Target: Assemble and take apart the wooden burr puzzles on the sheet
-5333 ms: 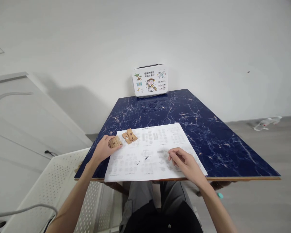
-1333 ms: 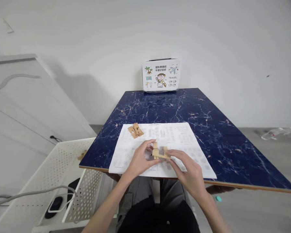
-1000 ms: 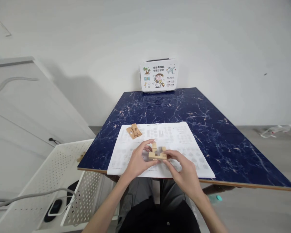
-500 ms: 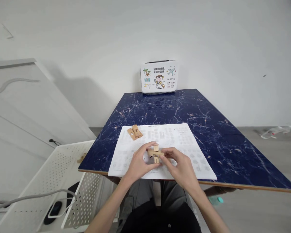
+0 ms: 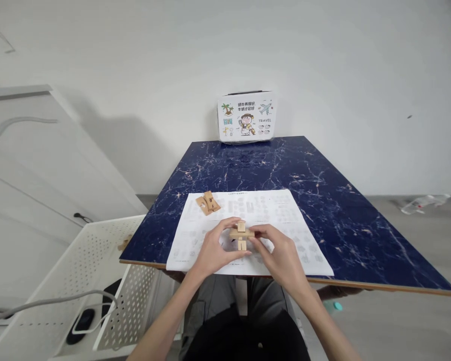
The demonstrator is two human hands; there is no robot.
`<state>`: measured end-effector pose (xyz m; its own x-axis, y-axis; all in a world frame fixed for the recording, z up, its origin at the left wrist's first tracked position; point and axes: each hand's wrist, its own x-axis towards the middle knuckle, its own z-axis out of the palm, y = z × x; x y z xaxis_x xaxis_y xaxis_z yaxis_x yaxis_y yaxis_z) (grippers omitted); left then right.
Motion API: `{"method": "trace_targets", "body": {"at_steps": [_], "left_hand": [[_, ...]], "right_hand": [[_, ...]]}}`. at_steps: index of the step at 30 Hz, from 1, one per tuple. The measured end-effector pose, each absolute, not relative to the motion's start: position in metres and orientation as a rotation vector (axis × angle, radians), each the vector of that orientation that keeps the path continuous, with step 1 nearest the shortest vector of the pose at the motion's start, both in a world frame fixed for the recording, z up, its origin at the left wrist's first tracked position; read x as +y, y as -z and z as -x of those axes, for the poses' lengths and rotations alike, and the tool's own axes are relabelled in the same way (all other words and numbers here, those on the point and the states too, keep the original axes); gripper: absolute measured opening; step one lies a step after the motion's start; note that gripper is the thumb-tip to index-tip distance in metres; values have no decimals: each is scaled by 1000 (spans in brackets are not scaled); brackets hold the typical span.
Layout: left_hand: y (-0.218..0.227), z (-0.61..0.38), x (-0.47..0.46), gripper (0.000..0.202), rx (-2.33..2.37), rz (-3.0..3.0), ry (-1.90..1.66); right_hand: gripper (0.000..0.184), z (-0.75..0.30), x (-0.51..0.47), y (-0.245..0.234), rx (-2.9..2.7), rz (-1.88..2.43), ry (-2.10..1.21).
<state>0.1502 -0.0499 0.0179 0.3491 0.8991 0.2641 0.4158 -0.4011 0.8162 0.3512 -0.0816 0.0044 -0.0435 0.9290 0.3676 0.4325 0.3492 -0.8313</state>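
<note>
Above the paper [image 5: 190, 228], the left hand [image 5: 213, 246] clamps one wooden block [image 5: 242, 245], apparently by its two ends, while the right hand [image 5: 280, 250] pinches the right end of a second wooden block [image 5: 234, 233], whose long axis lies left-to-right across the first.

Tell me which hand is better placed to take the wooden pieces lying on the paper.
Left hand, likely: the wooden pieces lie nearer it than the right hand, though both hold wooden blocks.
</note>
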Motion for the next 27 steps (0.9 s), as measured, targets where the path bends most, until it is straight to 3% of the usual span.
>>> {"method": "trace_targets", "body": {"at_steps": [10,22,27], "left_hand": [[-12,-149,-47,83,1045,-1861,-993],[-8,-148,-45,79,1022,-1814,-1028],[-9,-149,-44,77,1073,-1841,-1056]], "right_hand": [[22,-351,-82,-3,-1719,1165,-503],[22,-353,-74,1,-1762,1156,-496],[30,-367,-80,2,-1788,1236,-458]]}}
